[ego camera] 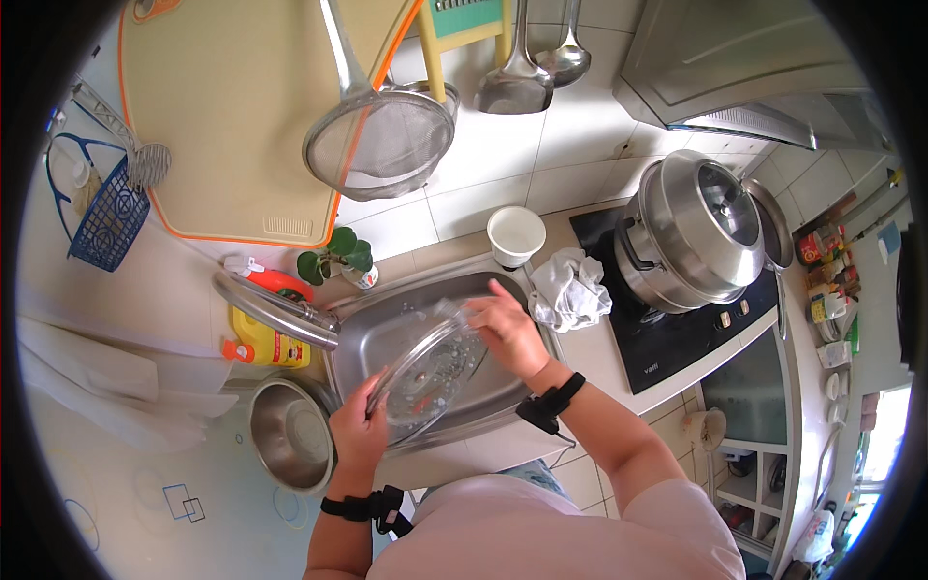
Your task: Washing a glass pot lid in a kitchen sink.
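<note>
A clear, round glass dish point(429, 373), perhaps a bowl or a lid, is held tilted over the stainless steel sink point(355, 348). My left hand point(360, 423) grips its rim at the lower left, thumb on top. At the dish's upper right edge is my right hand point(507, 330), fingers bent and blurred; whether they grip the rim cannot be told. Whitish suds or drops show on and through the glass. Both wrists wear black straps with small devices. Left of the sink, a steel basin point(279, 435) stands close to my left hand.
A curved faucet point(279, 312) reaches over the sink's left side, near a yellow detergent bottle point(279, 344). Behind the sink stand a potted plant point(359, 274) and a white tub point(516, 233). A crumpled cloth point(571, 290) lies beside the cooktop point(652, 362) bearing a steel steamer pot point(689, 239). Strainers point(380, 145) hang above.
</note>
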Tool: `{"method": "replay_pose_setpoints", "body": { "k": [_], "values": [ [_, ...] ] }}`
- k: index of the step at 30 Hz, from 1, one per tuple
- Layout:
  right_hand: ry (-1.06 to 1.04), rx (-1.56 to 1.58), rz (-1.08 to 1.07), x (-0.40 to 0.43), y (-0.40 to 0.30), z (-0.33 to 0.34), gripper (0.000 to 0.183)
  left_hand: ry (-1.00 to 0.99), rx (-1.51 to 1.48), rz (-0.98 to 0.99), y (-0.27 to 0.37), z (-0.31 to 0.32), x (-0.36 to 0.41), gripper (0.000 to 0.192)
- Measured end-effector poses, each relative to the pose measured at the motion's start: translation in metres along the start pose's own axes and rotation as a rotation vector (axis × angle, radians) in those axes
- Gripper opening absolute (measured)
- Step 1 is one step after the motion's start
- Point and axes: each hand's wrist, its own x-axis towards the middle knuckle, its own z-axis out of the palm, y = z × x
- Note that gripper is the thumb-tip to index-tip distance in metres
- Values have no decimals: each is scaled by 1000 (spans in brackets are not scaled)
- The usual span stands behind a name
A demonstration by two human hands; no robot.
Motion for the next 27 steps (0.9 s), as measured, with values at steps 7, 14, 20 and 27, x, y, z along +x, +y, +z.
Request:
{"method": "replay_pose_setpoints", "body": {
  "k": [7,14,20,27],
  "values": [
    [-206,140,-180,27,-52,7,29,-70,38,-20,2,-2,2,30],
    [-13,134,39,13,-42,12,26,-7,-31,-65,0,2,-4,27],
    [52,81,187,5,-16,2,25,107,-89,33,-21,5,-15,29],
    [0,15,-44,19,-41,10,30,-83,-38,-102,2,-11,18,23]
  ]
}}
